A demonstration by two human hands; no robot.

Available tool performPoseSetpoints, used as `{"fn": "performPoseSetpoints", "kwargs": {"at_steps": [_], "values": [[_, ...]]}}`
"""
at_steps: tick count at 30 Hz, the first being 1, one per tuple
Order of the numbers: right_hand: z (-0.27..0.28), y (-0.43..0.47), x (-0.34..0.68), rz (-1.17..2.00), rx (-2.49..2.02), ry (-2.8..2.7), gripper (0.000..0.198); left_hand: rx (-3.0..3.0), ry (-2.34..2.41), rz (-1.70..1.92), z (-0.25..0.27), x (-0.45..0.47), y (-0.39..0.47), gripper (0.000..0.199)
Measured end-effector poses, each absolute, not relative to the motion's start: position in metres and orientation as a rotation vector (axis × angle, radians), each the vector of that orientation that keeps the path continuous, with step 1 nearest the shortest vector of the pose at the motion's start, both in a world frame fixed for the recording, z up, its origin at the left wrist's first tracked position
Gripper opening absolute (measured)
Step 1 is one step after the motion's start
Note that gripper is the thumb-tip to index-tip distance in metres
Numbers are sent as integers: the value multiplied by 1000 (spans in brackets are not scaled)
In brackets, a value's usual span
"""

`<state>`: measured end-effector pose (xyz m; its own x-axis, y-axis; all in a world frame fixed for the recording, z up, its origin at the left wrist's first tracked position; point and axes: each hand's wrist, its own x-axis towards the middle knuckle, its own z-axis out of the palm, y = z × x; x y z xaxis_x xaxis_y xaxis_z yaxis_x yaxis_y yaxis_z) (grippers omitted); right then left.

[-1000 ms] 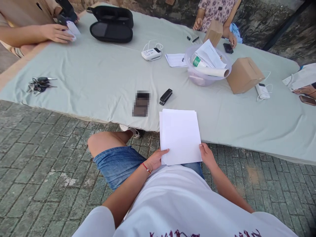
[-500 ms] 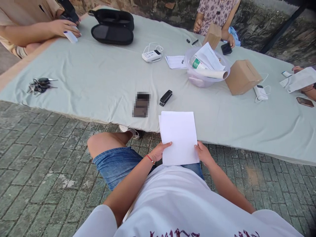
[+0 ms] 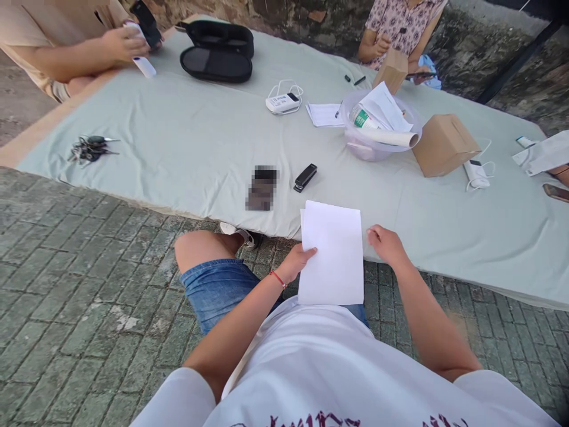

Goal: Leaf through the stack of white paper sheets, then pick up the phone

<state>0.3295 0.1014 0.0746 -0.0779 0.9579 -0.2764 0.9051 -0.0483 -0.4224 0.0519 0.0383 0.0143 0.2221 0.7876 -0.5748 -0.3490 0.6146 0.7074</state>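
My left hand grips the left edge of some white sheets of paper, thumb on top and fingers beneath. The sheets overlap the table's near edge and my lap, one edge peeping out at the left. Just right of the paper, and apart from it, my right hand hovers over the table edge with its fingers curled in and nothing visible in them. A black stapler lies beyond the paper. Beside it is a dark, pixelated rectangular item.
On the cloth-covered table are keys, a black case, a white corded device, a plastic basin holding papers and a roll, and a cardboard box. People sit at the far side and both ends.
My right hand has let go of the paper and moved up and to the right. The left hand still holds the sheets. The view has shifted slightly.
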Motion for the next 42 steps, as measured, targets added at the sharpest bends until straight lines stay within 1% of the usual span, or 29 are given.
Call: {"fn": "performPoseSetpoints", "kwargs": {"at_steps": [1, 4, 6, 8, 11, 13, 14, 21, 26, 29, 35, 42], "values": [[77, 117, 321, 703, -1967, -2136, 33, 514, 1094, 812, 15, 53, 39, 50], [74, 163, 284, 637, -1595, -2325, 41, 543, 1110, 794, 16, 57, 41, 50], [68, 188, 258, 624, -1518, -2409, 45, 547, 1094, 798, 16, 59, 43, 50], [63, 205, 237, 714, -1443, -2494, 46, 555, 1076, 793, 18, 60, 45, 50], [64, 214, 220, 1004, -1335, -2572, 55, 554, 1035, 790, 22, 60, 46, 52], [67, 214, 216, 1145, -1382, -2538, 61, 534, 996, 818, 23, 61, 47, 54], [68, 213, 215, 1162, -1411, -2525, 61, 519, 987, 840, 24, 62, 47, 54], [64, 209, 212, 1010, -1259, -2693, 44, 448, 1045, 885, 15, 71, 51, 48], [62, 211, 219, 1070, -1359, -2602, 30, 470, 1068, 942, 12, 76, 51, 43], [66, 210, 218, 1093, -1442, -2520, 29, 581, 1171, 1014, 10, 79, 51, 42], [79, 203, 206, 889, -1387, -2592, 27, 803, 1389, 1054, 10, 74, 58, 37], [86, 196, 192, 701, -1235, -2749, 32, 837, 1380, 1157, 14, 68, 81, 28]]}}
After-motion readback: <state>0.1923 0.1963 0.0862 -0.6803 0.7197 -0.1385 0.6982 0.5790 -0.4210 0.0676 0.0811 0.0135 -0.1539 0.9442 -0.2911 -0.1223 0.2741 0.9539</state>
